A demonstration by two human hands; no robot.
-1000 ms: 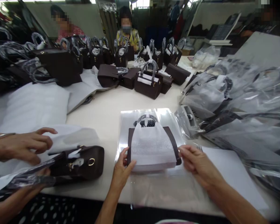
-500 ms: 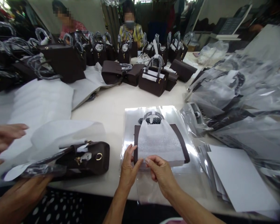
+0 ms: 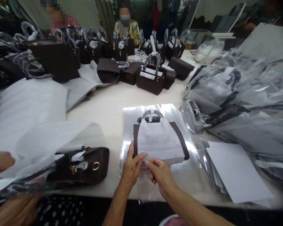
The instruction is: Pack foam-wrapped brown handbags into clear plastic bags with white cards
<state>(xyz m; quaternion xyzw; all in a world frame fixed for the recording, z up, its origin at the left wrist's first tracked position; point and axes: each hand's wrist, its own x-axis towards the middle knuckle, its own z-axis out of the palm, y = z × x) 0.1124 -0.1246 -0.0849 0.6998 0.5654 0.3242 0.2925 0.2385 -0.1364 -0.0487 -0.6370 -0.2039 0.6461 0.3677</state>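
Observation:
A dark brown handbag (image 3: 186, 150) lies flat before me, its handles pointing away and wrapped in clear film. White foam sheet (image 3: 159, 141) covers most of its front. Around and under it spreads a shiny clear plastic bag (image 3: 129, 121). At the handbag's near left corner is my left hand (image 3: 131, 166), open, index finger stretched along the side and thumb over the foam's lower edge. My right hand (image 3: 159, 172) is closed in a pinch at the near edge, apparently on the clear plastic; the fingertips partly hide it.
Left, a co-worker's hands (image 3: 1, 164) are beside another brown handbag (image 3: 101, 163) and a foam sheet (image 3: 85, 133). White sheets (image 3: 235, 172) lie to the right, below plastic-wrapped handbags (image 3: 217, 89). Several handbags (image 3: 153, 81) stand across the back; people sit beyond.
My left index finger has straightened upward and its thumb has shifted a little onto the foam. My right hand keeps its pinch. The co-worker's hands have moved lower; the view has shifted slightly.

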